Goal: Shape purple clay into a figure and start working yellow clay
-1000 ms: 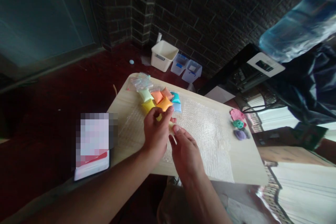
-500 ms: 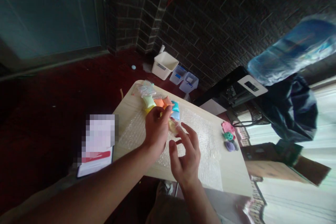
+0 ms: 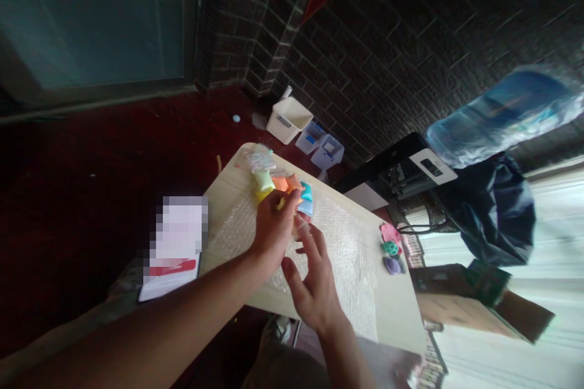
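My left hand [image 3: 272,228] is closed over a pale yellow lump of soft clay [image 3: 281,202], which pokes out between thumb and fingers. Clear plastic film [image 3: 301,223] shows beside it, close to the fingertips of my right hand [image 3: 314,282]. The right thumb stands well apart from the fingers, and some of those are hidden. Just beyond the hands lie soft packets of coloured clay: pale green [image 3: 263,180], orange [image 3: 294,182], teal [image 3: 307,189] and light blue [image 3: 305,207]. Bubble wrap [image 3: 349,249] lies flat beneath the hands.
On the table's [image 3: 401,316] right side sit pink [image 3: 390,232], green [image 3: 390,248] and purple [image 3: 392,265] shaped pieces. Clear plastic bags [image 3: 259,160] lie at the far corner. Bins [image 3: 288,121] stand on the floor beyond; a cardboard box [image 3: 460,310] is at right.
My right hand has shifted left, nearer my left hand, its fingers drawn in towards the film. More yellow clay shows in my left hand. The view has turned slightly.
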The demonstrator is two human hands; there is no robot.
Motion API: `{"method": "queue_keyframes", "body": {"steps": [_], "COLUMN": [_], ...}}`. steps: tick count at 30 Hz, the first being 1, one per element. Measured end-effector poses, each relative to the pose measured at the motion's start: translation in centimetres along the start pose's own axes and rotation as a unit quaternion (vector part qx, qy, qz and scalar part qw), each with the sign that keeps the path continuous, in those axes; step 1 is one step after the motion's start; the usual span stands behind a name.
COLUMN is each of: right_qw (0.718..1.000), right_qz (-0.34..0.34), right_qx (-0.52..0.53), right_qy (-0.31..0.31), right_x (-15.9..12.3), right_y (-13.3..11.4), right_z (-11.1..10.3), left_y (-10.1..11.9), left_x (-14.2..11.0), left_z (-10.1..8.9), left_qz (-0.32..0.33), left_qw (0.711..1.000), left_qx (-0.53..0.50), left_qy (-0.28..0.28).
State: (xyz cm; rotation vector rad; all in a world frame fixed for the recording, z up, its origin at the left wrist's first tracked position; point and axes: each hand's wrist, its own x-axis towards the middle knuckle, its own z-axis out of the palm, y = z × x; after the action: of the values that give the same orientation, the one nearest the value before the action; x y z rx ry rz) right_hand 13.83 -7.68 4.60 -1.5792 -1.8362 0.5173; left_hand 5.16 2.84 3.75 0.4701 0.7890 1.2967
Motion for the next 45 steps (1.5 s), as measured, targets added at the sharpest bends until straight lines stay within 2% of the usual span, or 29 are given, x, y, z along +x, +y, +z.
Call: {"method": "queue_keyframes", "body": {"steps": [4,7,10,13,17,20,23,26,29,31,33,36,42,45], "right_qw": [0.999,0.999,0.999,0.994,0.995,0.997,0.998,0.99,0.975,0.97,0.975,0.992,0.998,0.999], "right_qz": [-0.014,0.007,0.015,-0.002,-0.03,-0.021,0.006,0.02,0.028,0.031,0.028,0.012,-0.013,-0.005], "right_qx": [-0.038,-0.043,0.036,0.103,0.069,0.051,0.064,0.138,0.221,0.239,0.217,0.124,0.003,-0.014], "right_qy": [-0.031,-0.005,0.003,-0.019,-0.064,-0.062,-0.018,0.011,0.002,-0.013,-0.025,-0.033,-0.064,-0.049], "right_x": [0.6,1.1,1.4,1.7,2.0,1.9,1.4,0.9,0.5,0.3,0.3,0.5,1.1,1.1], "right_y": [-0.1,0.1,1.1,2.8,4.3,4.2,3.8,4.0,4.7,5.1,5.3,5.3,5.2,5.0], "right_z": [0.1,0.8,1.7,2.2,1.8,1.9,2.3,2.3,1.9,1.7,1.8,2.0,1.3,1.3], "left_y": [0.1,-0.1,-0.9,-2.0,-2.8,-2.9,-3.0,-3.2,-3.1,-3.0,-2.8,-2.8,-3.1,-2.9], "left_x": [0.2,0.6,1.1,1.6,2.3,2.5,2.3,1.6,0.9,0.6,0.6,0.9,1.9,1.8], "left_z": [-0.2,-0.6,-1.3,-2.1,-2.9,-2.7,-2.1,-1.5,-1.2,-1.0,-1.0,-1.2,-2.1,-2.4], "left_qz": [-0.047,0.032,0.111,0.104,0.085,0.101,0.13,0.151,0.143,0.148,0.17,0.194,0.111,0.159], "left_qw": [0.999,0.998,0.986,0.983,0.978,0.971,0.963,0.96,0.964,0.961,0.953,0.943,0.964,0.948], "left_qx": [-0.009,0.049,0.114,0.143,0.185,0.213,0.233,0.234,0.223,0.232,0.252,0.269,0.24,0.276], "left_qy": [0.02,0.031,0.048,0.056,0.043,0.038,0.04,0.035,0.022,0.013,-0.001,-0.016,-0.012,-0.02]}}
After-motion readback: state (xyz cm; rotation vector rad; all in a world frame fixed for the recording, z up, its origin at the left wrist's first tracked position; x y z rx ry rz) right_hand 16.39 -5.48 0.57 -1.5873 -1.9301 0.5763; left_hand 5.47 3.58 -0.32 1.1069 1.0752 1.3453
